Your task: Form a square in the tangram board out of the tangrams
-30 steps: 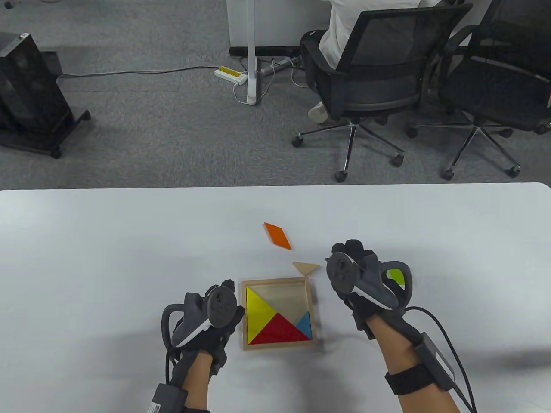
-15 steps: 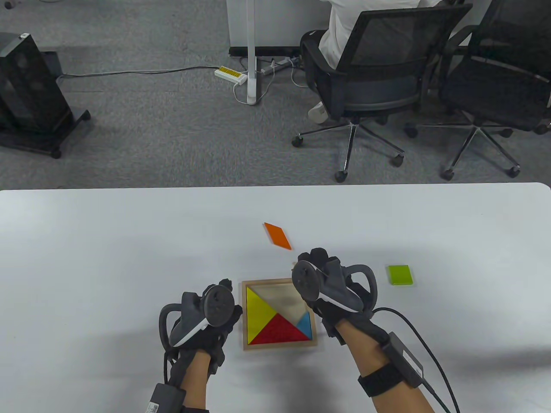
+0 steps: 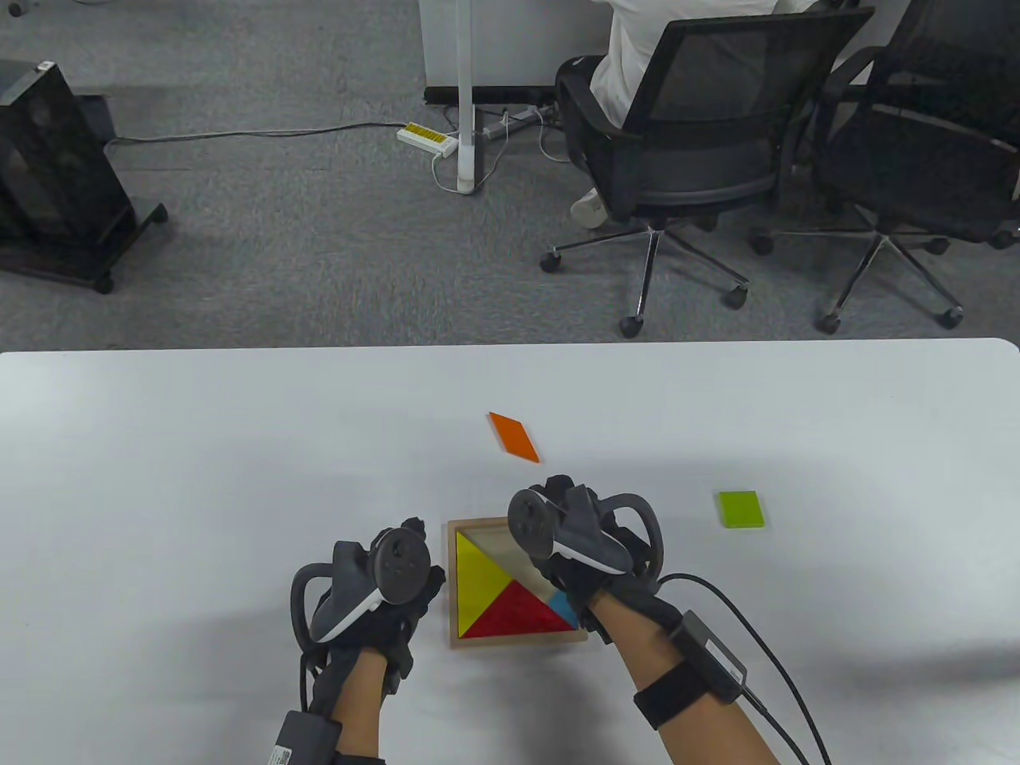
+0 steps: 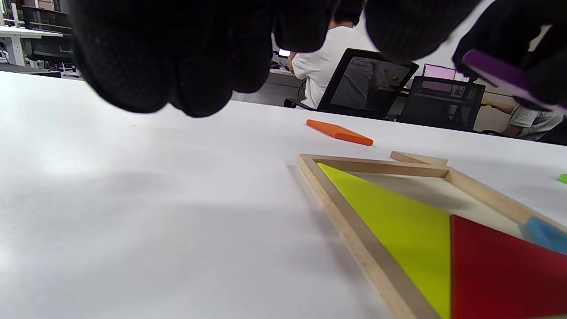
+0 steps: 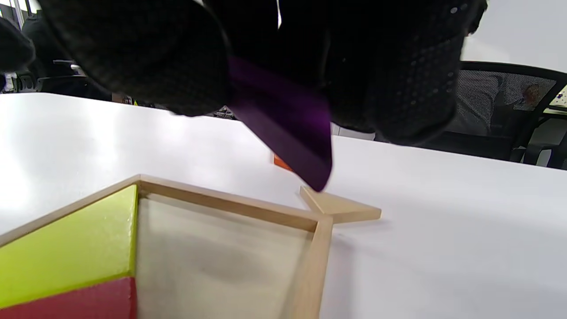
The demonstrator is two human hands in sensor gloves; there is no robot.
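The wooden tangram board [image 3: 453,594] lies near the table's front edge. In it sit a yellow triangle [image 3: 478,570], a red triangle [image 3: 518,617] and a small blue triangle [image 3: 564,610]. My right hand [image 3: 567,498] hovers over the board's bare upper right part and pinches a purple piece [image 5: 288,119], tilted with one corner down. A plain wooden triangle [image 5: 341,206] touches the board's far right corner, hidden under my hand in the table view. My left hand [image 3: 422,550] stays beside the board's left edge, fingers loosely curled and holding nothing.
An orange parallelogram [image 3: 514,436] lies beyond the board. A green square [image 3: 741,508] lies to the right. Past the table's far edge stand office chairs [image 3: 701,151], one with a seated person, and a black cart [image 3: 56,175] on the left.
My right hand moved left from beside the green square to above the board's upper right, carrying the purple piece. It now covers the wooden triangle. The left hand barely shifted.
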